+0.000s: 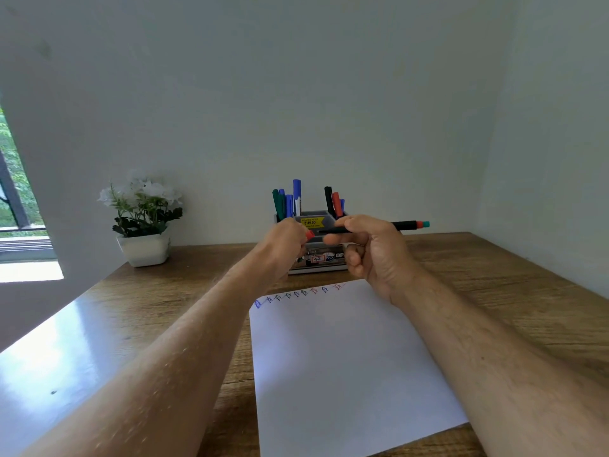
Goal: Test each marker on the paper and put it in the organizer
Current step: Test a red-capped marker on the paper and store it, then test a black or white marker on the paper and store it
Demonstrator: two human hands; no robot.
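My right hand [369, 249] holds a thin black marker [400, 225] level, with its red and teal end pointing right. Close to its left end, my left hand [283, 245] grips a small red cap [309, 234]. Both hands hover in front of the grey organizer [316, 219], which holds several blue, green, black and red markers upright. The white paper [346, 357] lies on the wooden table below, with a row of small blue, dark and red marks [296, 294] along its far edge.
A white pot of white flowers [143, 219] stands at the back left of the wooden table [494, 275]. White walls close in behind and to the right. A window [13, 192] is at the far left.
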